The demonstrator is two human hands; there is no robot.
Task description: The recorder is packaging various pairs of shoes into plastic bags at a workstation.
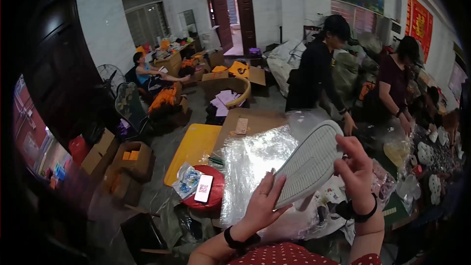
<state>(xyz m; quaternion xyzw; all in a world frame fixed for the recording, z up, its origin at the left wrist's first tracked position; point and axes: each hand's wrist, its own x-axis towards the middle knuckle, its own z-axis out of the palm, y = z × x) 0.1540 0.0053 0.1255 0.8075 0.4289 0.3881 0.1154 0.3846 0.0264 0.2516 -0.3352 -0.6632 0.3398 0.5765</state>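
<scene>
A light grey shoe point(309, 167), its ridged sole turned toward me, is held up tilted above the work table. My left hand point(262, 201) grips its lower end, with the fingers along one edge and the thumb below. At the upper right edge is my right hand point(355, 169), its fingers bent and its fingertips against the rim. The shoe's upper is mostly hidden behind the sole. Under it lies shiny clear plastic sheeting point(250, 167), spread over the table.
A phone point(203, 188) and a bagged bundle point(187, 180) lie on a red round stool point(216, 198), beside a yellow board point(194, 147). Two people point(319, 68) point(392, 78) stand across to the right, near piled shoes point(426, 153). Another person point(147, 71) sits far left. Cardboard boxes point(132, 159) stand left.
</scene>
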